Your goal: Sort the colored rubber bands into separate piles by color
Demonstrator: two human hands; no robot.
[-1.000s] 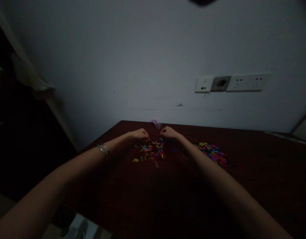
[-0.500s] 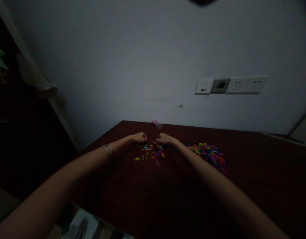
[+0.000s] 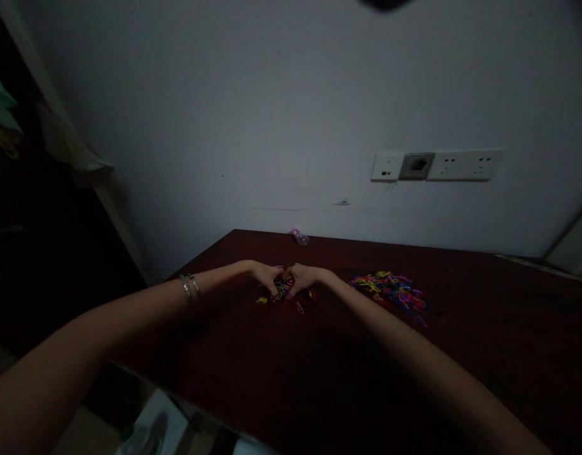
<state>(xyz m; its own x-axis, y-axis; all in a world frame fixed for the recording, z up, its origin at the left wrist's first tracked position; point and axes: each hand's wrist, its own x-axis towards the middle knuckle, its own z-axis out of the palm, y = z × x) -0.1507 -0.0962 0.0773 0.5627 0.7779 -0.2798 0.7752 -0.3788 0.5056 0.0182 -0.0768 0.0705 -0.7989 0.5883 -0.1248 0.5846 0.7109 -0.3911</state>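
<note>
A small pile of colourful elastic-looking loops (image 3: 284, 288) lies on the dark reddish-brown table (image 3: 272, 354). My left hand (image 3: 266, 275) curves around its left side, thumb and fingers apart. From the right, my right hand (image 3: 301, 277) mirrors it, also with thumb and fingers spread. The fingertips of both hands nearly meet behind the pile, and the loops show in the gap between them. A yellow loop cluster (image 3: 261, 301) and a pale pink loop (image 3: 299, 308) lie just outside the hands. A silver bracelet (image 3: 190, 287) is on my left wrist.
A larger pile of mixed-colour loops (image 3: 395, 292) sits to the right, beyond my right forearm. Near the wall is a small clear and pink object (image 3: 299, 237). Socket plates (image 3: 435, 165) are on the wall. A white object (image 3: 160, 417) stands below the table's front edge.
Both hands have opened from closed shapes, moved nearer each other and slightly toward me, and now curve around the pile. Scattered loops are gathered closer together.
</note>
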